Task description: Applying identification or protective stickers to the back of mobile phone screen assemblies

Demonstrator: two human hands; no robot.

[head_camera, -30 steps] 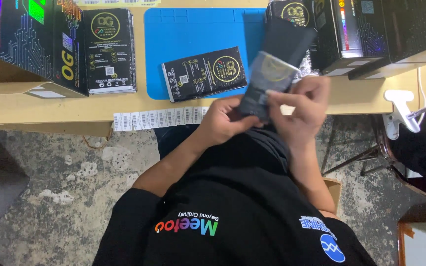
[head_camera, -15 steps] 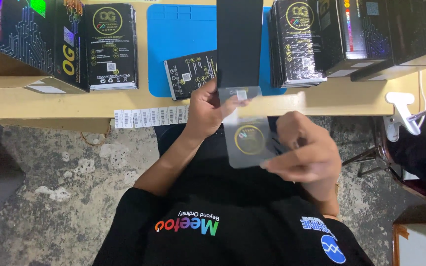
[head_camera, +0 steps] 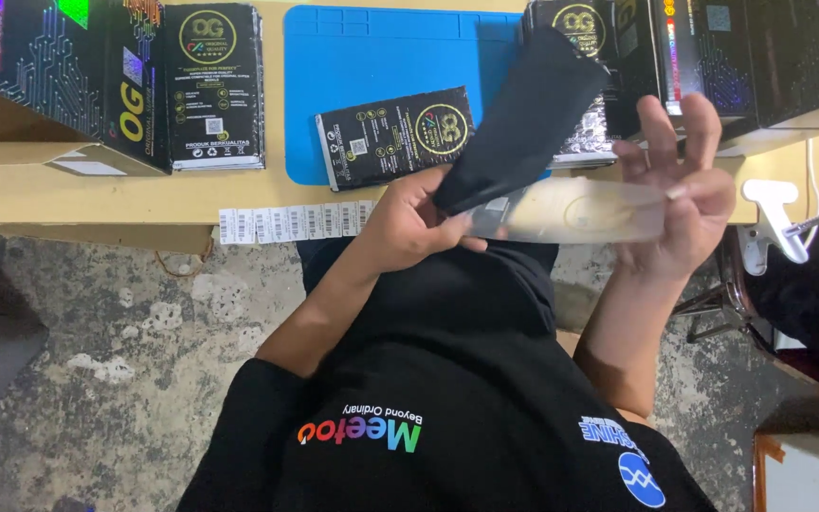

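My left hand (head_camera: 414, 226) pinches the lower end of a flat black pouch (head_camera: 523, 114), which slants up and to the right over the table edge. The same hand also touches the left end of a translucent plastic sleeve (head_camera: 580, 210) bearing a faint round emblem. My right hand (head_camera: 680, 180) holds the right end of this sleeve, thumb beneath and fingers spread upward. The sleeve lies nearly flat between both hands, just in front of the table edge. A black printed box (head_camera: 395, 136) lies on the blue mat (head_camera: 372, 57) behind my left hand.
A wooden table (head_camera: 144, 194) carries black printed boxes at the left (head_camera: 212, 85) and stacked ones at the right (head_camera: 703, 57). A strip of barcode stickers (head_camera: 296, 224) hangs off its front edge. A white clamp (head_camera: 770, 228) sits at the right. Concrete floor lies below.
The black pouch went from upright to slanting right. The translucent sleeve came out from it, rose from lap height and now spans both hands, with my right hand moved out to the right.
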